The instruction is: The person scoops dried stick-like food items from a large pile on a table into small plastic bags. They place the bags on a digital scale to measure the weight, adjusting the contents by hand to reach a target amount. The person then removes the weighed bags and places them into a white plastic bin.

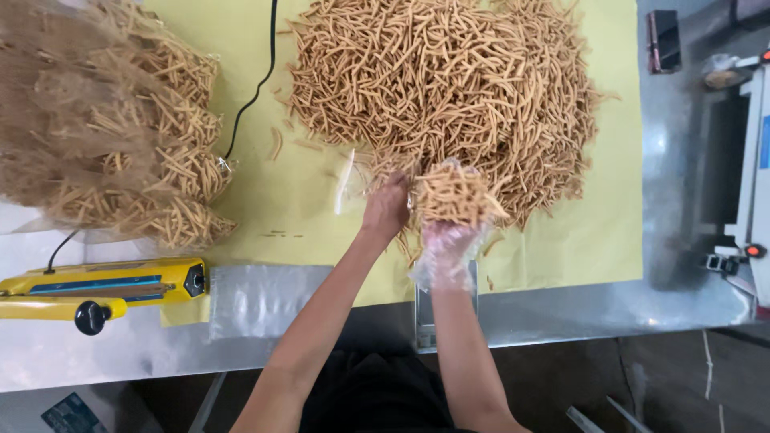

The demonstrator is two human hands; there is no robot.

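Two hands at snack-stick pile (441, 88): gloved right hand (443, 244) clutches handful of sticks (454, 195); bare left hand (387, 208) pinches clear bag (350, 180) mouth open beside it.

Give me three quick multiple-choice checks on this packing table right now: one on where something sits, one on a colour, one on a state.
1. Where do the filled snack bags lie?
A. at the table's left side
B. on the floor
C. at the right edge

2. What colour is the sheet under the loose snack sticks?
A. blue
B. yellow
C. red

3. What is the right hand doing?
A. resting flat on the table
B. holding the heat sealer
C. holding up a handful of sticks in a thin clear glove

Answers: 1 A, the bags are stacked at far left; 2 B, yellow shows all round the pile; 3 C, the gloved hand is closed under a clump, beside the bare left hand.
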